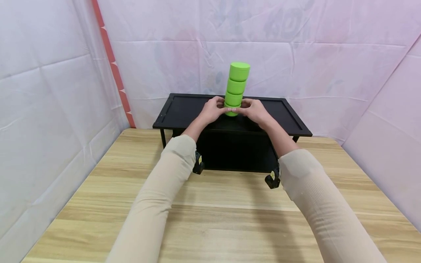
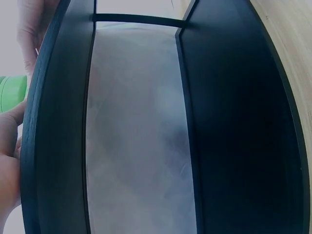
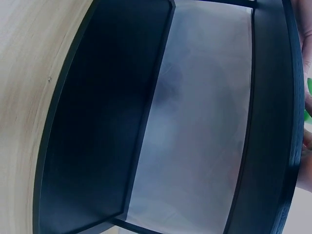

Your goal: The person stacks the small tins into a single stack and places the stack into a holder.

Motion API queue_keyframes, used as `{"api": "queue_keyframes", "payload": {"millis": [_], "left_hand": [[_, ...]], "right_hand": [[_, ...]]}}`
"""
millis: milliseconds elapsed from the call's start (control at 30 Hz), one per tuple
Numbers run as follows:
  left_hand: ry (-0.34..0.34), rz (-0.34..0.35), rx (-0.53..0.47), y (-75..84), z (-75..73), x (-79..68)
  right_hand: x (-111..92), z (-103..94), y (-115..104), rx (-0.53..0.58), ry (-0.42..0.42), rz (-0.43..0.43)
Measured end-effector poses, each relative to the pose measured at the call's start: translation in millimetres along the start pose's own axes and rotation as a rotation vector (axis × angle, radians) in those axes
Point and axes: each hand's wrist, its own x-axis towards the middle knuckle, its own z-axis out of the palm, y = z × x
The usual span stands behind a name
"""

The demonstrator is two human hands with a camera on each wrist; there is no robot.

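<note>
A column of several bright green round containers [image 1: 236, 87] stands on the top board of a black two-tier shelf [image 1: 194, 109], its upper end leaning slightly right in the head view. My left hand [image 1: 213, 109] grips the lowest container from the left. From the other side my right hand [image 1: 256, 110] holds the same container, and the two thumbs meet at its front. In the left wrist view part of a green container [image 2: 13, 92] shows past the shelf's edge. The right wrist view catches only green slivers between the fingers [image 3: 307, 53].
The shelf's lower board [image 1: 236, 151] lies under the top one, above a wood-grain table [image 1: 217, 226]. White sheets [image 1: 158, 54] hang behind and on both sides, with a red strip [image 1: 113, 65] at left. Small black devices [image 1: 198, 163] sit at both wrists.
</note>
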Motion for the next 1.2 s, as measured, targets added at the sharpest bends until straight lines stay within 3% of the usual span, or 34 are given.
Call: {"api": "queue_keyframes", "payload": {"millis": [633,1200], "left_hand": [[0.055,0.005,0.040,-1.1,2.7,3.3],[0.071,-0.040,0.079,2.3,5.1,7.7]], "right_hand": [[8.2,2.8,1.6,-0.031,0.003,-0.014],[9.1,2.7,-2.8,-0.043,-0.006,0.000]]}}
